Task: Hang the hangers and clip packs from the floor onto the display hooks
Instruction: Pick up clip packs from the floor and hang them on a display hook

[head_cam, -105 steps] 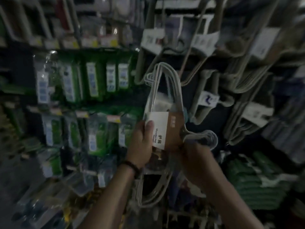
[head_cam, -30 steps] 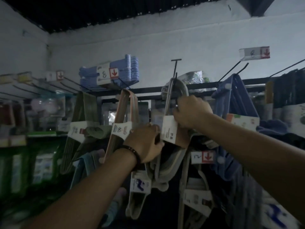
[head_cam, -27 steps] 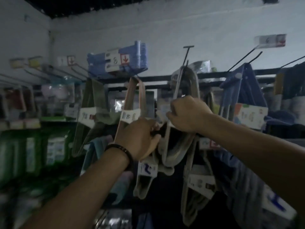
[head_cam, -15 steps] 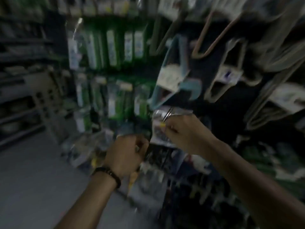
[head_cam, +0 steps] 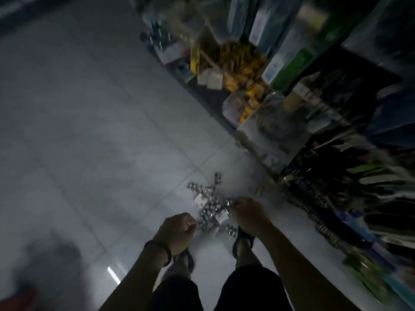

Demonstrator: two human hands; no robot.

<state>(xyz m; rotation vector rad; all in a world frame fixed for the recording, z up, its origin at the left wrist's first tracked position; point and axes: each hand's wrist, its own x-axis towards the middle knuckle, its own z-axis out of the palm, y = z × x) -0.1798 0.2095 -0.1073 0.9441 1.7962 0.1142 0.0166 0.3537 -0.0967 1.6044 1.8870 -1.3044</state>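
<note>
Several shiny metal clip packs (head_cam: 211, 207) with small white cards lie in a heap on the pale tiled floor (head_cam: 94, 135), just in front of my sandalled feet. My right hand (head_cam: 247, 213) is down at the heap's right edge, its fingertips pinching a strand of clips. At the heap's left edge is my left hand (head_cam: 177, 230), which wears a dark wristband. Its fingers are curled, and whether they hold anything is hidden. No hangers lie on the floor in view.
A display rack (head_cam: 314, 122) runs along the right, packed with hanging goods: yellow items (head_cam: 242, 63), green and blue packs, dark tools lower down. Its base is close to the heap. A dark shape (head_cam: 51, 265) lies on the floor at lower left.
The hanger bundle went up onto a high hook and both hands let go of it. The view has since swung down to the floor, and both hands have dropped to the clip heap.
</note>
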